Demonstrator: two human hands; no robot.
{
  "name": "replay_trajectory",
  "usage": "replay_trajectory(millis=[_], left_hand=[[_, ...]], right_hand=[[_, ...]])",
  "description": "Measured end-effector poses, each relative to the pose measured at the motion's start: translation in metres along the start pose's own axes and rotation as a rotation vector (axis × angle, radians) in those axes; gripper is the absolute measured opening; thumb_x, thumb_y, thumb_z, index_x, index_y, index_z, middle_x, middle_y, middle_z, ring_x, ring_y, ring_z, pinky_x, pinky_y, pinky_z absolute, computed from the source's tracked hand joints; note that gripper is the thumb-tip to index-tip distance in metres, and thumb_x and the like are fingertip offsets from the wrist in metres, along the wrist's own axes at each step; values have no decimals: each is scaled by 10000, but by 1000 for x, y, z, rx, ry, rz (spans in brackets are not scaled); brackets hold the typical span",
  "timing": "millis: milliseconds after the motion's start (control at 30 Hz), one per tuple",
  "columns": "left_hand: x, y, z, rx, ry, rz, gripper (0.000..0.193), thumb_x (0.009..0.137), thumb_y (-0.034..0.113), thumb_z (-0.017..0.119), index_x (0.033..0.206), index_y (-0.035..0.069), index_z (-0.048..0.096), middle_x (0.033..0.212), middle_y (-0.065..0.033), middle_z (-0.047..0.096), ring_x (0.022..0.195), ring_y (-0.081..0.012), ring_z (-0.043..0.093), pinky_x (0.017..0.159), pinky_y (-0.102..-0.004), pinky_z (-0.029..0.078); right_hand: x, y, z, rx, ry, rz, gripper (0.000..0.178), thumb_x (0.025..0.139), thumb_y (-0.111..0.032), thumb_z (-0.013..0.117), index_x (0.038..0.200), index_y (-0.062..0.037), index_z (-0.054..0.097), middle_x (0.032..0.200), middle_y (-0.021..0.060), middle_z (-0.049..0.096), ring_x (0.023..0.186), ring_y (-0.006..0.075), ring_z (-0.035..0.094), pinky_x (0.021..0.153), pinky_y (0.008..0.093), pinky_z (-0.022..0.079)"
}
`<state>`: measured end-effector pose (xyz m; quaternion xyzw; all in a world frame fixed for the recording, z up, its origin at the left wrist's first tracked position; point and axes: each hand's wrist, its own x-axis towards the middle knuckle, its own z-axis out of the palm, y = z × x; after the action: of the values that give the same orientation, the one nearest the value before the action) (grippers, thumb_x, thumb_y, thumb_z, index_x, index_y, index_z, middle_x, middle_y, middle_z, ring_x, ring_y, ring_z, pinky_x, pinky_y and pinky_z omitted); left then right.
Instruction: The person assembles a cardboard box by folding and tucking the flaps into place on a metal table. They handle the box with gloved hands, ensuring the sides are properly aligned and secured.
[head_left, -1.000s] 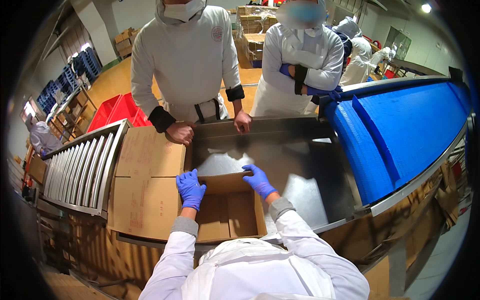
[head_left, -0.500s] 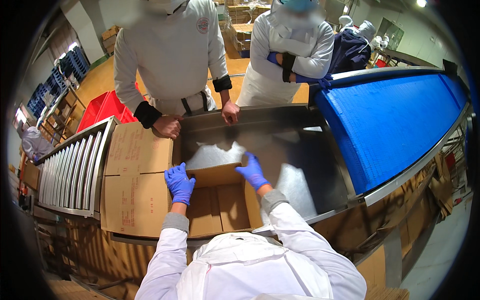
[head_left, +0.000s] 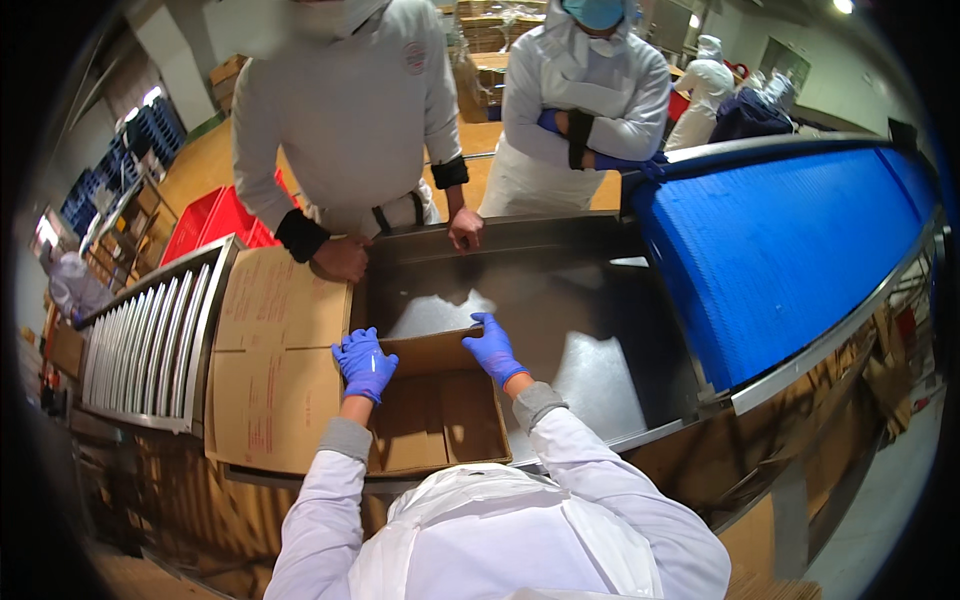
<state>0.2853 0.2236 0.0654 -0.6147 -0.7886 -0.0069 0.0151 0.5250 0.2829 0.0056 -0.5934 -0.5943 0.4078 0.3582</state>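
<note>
An open-topped brown cardboard box (head_left: 437, 352) stands in front of me on the metal table, with its bottom flaps showing inside. My left hand (head_left: 364, 366), in a blue glove, grips the top of its left wall, with the fingers reaching over the edge. At the far right corner, my gloved right hand (head_left: 491, 348) is closed on the rim, fingertips over the far side. Flat printed cardboard (head_left: 275, 375) lies just left of the box, beside my left hand.
The metal table (head_left: 530, 385) extends right to a blue conveyor belt (head_left: 780, 260). A roller conveyor (head_left: 145, 340) lies at the far left, with red crates (head_left: 210, 220) behind it. Across the table, one person's hands (head_left: 345, 258) rest near its edge; another person (head_left: 590, 130) stands with folded arms.
My right hand has shifted a little left and toward me along the rim. The box's right wall has moved inward to the left. My left hand stays nearly in place.
</note>
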Motion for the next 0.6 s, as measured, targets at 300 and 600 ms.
replay_trajectory(millis=[300, 600], left_hand=[[167, 106, -282, -278, 179, 549, 791, 833, 313, 631, 1515, 73, 309, 1153, -288, 654, 1066, -430, 639, 950, -475, 488], [197, 123, -363, -66, 290, 730, 829, 835, 385, 700, 1499, 36, 347, 1202, -242, 651, 1102, -391, 632, 940, -436, 494]], right_hand=[[-2, -1, 31, -29, 160, -36, 517, 742, -132, 711, 1232, -70, 558, 1088, 191, 644, 1037, 360, 621, 919, 433, 495], [-1, -5, 21, 80, 123, -47, 338, 784, -67, 608, 1121, -71, 623, 1043, 187, 691, 1003, 370, 647, 885, 431, 513]])
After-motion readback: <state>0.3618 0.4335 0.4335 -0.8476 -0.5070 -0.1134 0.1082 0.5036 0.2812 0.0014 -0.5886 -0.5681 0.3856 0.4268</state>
